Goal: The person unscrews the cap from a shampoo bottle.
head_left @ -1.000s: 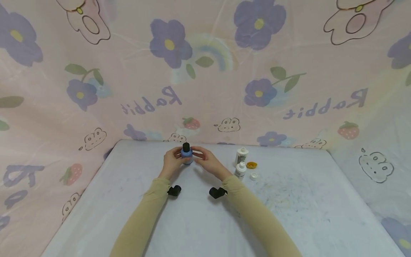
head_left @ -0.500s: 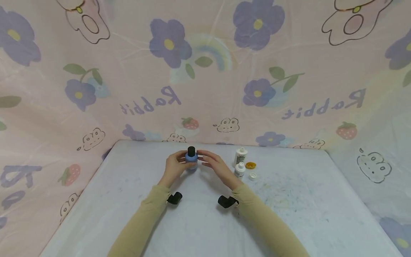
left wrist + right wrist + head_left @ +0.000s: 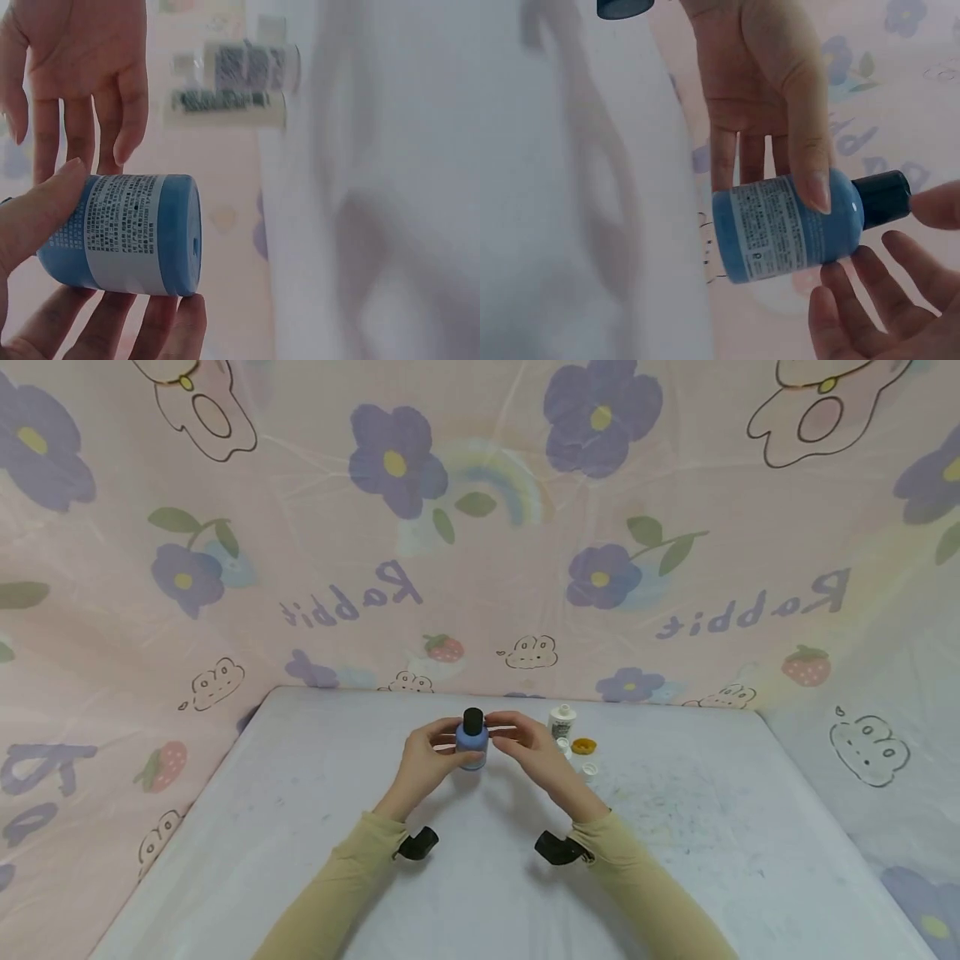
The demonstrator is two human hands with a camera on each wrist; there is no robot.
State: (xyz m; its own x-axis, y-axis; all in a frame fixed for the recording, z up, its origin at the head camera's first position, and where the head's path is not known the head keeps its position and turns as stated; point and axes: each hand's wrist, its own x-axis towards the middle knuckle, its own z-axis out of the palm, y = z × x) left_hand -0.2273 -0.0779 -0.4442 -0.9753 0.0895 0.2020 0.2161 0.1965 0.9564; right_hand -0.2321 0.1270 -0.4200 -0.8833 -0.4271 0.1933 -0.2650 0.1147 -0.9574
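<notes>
My left hand (image 3: 426, 764) grips a blue bottle (image 3: 472, 740) with a black cap (image 3: 473, 721), thumb on one side and fingers on the other. The bottle is upright above the white table, and a white label (image 3: 124, 262) of small print faces the left wrist camera. My right hand (image 3: 542, 758) is at the bottle's other side with fingers loosely extended. In the right wrist view its fingertips (image 3: 864, 256) are right at the bottle's side, and its thumb is close to the cap.
A white bottle (image 3: 562, 723) stands on the table (image 3: 675, 827) behind my right hand; a second white bottle (image 3: 251, 66) is mostly hidden in the head view. Near them lie a small yellow-orange piece (image 3: 584, 746) and a white cap (image 3: 589, 771). A patterned curtain (image 3: 480, 552) surrounds the table.
Both hands have moved right and nearer to me, the left carrying the blue bottle. The right hand now covers most of the nearer white bottle in the head view.
</notes>
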